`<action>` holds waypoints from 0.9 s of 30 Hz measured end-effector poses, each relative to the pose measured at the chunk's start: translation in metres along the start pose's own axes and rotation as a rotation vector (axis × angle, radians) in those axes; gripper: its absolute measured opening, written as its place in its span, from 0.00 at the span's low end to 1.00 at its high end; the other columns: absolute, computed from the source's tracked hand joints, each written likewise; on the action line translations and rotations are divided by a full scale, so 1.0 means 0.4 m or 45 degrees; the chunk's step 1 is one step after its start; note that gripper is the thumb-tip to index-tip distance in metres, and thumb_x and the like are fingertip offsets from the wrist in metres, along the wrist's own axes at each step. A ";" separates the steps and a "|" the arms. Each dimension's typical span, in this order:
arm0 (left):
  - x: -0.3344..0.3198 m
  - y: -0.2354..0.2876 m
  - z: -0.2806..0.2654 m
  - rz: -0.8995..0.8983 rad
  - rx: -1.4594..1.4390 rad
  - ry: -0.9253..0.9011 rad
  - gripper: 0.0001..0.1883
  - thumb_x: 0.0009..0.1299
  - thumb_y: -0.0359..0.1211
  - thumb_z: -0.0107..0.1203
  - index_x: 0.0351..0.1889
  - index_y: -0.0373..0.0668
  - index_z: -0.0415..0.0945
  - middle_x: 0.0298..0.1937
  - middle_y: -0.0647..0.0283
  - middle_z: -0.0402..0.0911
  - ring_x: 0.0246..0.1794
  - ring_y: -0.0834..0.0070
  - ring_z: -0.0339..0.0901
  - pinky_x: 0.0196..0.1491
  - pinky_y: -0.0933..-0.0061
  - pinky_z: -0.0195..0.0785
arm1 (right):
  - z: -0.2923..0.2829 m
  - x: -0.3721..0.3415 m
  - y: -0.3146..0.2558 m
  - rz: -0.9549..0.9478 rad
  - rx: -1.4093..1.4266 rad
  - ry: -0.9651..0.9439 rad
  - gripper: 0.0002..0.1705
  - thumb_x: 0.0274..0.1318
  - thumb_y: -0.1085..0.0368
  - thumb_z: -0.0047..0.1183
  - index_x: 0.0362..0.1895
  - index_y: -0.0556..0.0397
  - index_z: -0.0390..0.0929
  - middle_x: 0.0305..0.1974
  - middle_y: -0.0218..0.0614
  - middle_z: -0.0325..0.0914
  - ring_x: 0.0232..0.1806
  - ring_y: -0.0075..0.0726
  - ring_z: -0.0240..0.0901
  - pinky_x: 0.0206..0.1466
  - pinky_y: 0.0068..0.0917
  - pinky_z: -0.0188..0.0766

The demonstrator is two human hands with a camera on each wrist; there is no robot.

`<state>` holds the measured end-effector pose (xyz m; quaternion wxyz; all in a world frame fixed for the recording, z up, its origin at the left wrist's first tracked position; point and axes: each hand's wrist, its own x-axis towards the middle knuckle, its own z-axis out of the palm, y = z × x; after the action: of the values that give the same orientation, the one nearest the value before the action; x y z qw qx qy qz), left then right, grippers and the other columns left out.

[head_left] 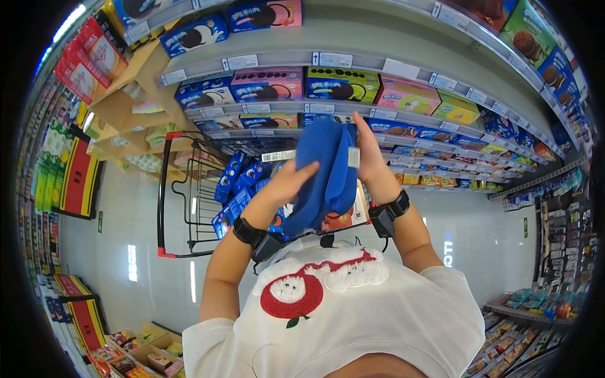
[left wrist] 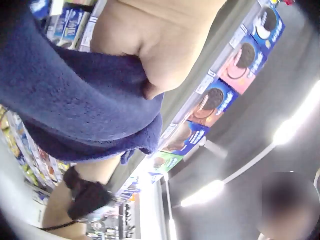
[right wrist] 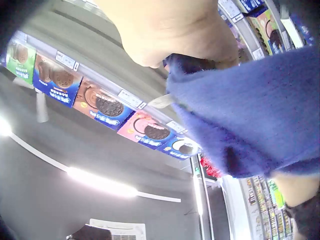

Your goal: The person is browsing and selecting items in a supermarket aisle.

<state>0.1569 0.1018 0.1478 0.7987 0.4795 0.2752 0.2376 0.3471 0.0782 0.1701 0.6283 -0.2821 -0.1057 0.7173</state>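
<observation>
Both hands hold a folded blue towel (head_left: 321,170) up in front of the chest, over the near end of the shopping cart. My left hand (head_left: 285,184) grips its left side, thumb lying on top and the other fingers hidden beneath. On the opposite side my right hand (head_left: 373,160) holds the towel's edge beside a small pale tag (head_left: 353,157), with fingertips pointing up past it. In the left wrist view the towel (left wrist: 85,95) looks fuzzy and hangs in thick folds. The right wrist view shows the towel (right wrist: 250,110) tucked into the palm.
Blue snack packs (head_left: 233,173) fill the left of the wire shopping cart (head_left: 165,195); a box with an orange picture (head_left: 343,217) lies at its near right. Ahead stand store shelves (head_left: 372,53) with cookie boxes (head_left: 343,85). A wooden display rack (head_left: 129,82) stands to the left.
</observation>
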 end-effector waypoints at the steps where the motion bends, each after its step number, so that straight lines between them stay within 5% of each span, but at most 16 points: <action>1: -0.002 0.013 -0.002 -0.047 -0.155 0.070 0.16 0.70 0.32 0.45 0.54 0.39 0.66 0.49 0.62 0.74 0.48 0.74 0.73 0.50 0.71 0.68 | -0.004 -0.002 0.013 0.021 0.012 0.059 0.26 0.62 0.48 0.37 0.48 0.57 0.71 0.44 0.43 0.75 0.43 0.37 0.74 0.50 0.34 0.70; 4: -0.005 0.048 -0.008 0.155 -0.306 0.225 0.17 0.70 0.35 0.44 0.54 0.39 0.65 0.52 0.59 0.72 0.51 0.71 0.71 0.52 0.68 0.66 | -0.033 -0.014 0.082 0.025 0.005 -0.096 0.34 0.60 0.42 0.36 0.56 0.59 0.64 0.53 0.46 0.68 0.53 0.39 0.67 0.58 0.36 0.64; 5: -0.006 0.055 -0.017 0.160 -0.324 0.250 0.17 0.70 0.35 0.44 0.54 0.39 0.65 0.51 0.59 0.72 0.50 0.72 0.71 0.52 0.68 0.67 | -0.009 -0.037 0.100 -0.037 -0.063 -0.188 0.33 0.58 0.45 0.43 0.60 0.54 0.58 0.52 0.41 0.68 0.53 0.35 0.66 0.57 0.31 0.61; 8: -0.012 0.069 -0.044 0.173 -0.348 0.271 0.18 0.70 0.36 0.44 0.54 0.37 0.64 0.49 0.60 0.72 0.48 0.72 0.72 0.50 0.70 0.67 | -0.031 -0.043 0.138 -0.463 -0.544 -0.292 0.33 0.57 0.50 0.48 0.60 0.56 0.58 0.52 0.42 0.67 0.54 0.34 0.64 0.58 0.29 0.58; 13: -0.002 0.044 -0.069 0.214 -0.262 0.237 0.19 0.71 0.38 0.43 0.55 0.37 0.64 0.50 0.60 0.72 0.49 0.73 0.71 0.50 0.71 0.66 | -0.064 -0.001 0.136 -0.697 -1.562 0.120 0.23 0.51 0.63 0.53 0.51 0.58 0.68 0.43 0.43 0.73 0.42 0.35 0.72 0.45 0.27 0.67; 16: -0.005 0.049 -0.084 0.201 -0.265 0.200 0.19 0.71 0.38 0.42 0.56 0.37 0.63 0.51 0.61 0.71 0.49 0.74 0.70 0.52 0.72 0.64 | -0.089 0.006 0.113 -0.799 -2.041 0.079 0.21 0.49 0.64 0.55 0.49 0.57 0.71 0.41 0.41 0.74 0.41 0.33 0.72 0.44 0.26 0.67; 22: -0.031 0.051 -0.090 0.096 -0.285 0.011 0.21 0.71 0.39 0.43 0.57 0.38 0.61 0.52 0.61 0.70 0.50 0.74 0.69 0.52 0.72 0.63 | -0.075 -0.011 0.145 -0.478 -1.407 -0.229 0.20 0.48 0.69 0.53 0.49 0.57 0.71 0.38 0.41 0.76 0.40 0.31 0.72 0.43 0.25 0.67; 25: -0.031 0.053 -0.102 0.101 -0.286 -0.017 0.21 0.71 0.39 0.43 0.58 0.38 0.61 0.53 0.60 0.70 0.51 0.74 0.69 0.52 0.72 0.63 | -0.086 0.009 0.155 -0.575 -1.422 -0.291 0.20 0.47 0.70 0.53 0.48 0.58 0.71 0.38 0.37 0.76 0.39 0.26 0.70 0.42 0.23 0.66; 27: -0.028 0.059 -0.122 0.149 -0.208 0.030 0.21 0.71 0.39 0.43 0.57 0.37 0.62 0.52 0.60 0.70 0.50 0.74 0.69 0.52 0.72 0.63 | -0.096 0.018 0.135 -0.481 -1.519 -0.099 0.18 0.47 0.70 0.53 0.46 0.57 0.72 0.37 0.34 0.75 0.40 0.24 0.69 0.43 0.22 0.66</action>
<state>0.1132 0.1356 0.1524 0.8166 0.4252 0.2359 0.3111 0.3220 0.0673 0.1095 0.4742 -0.5342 -0.5588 0.4212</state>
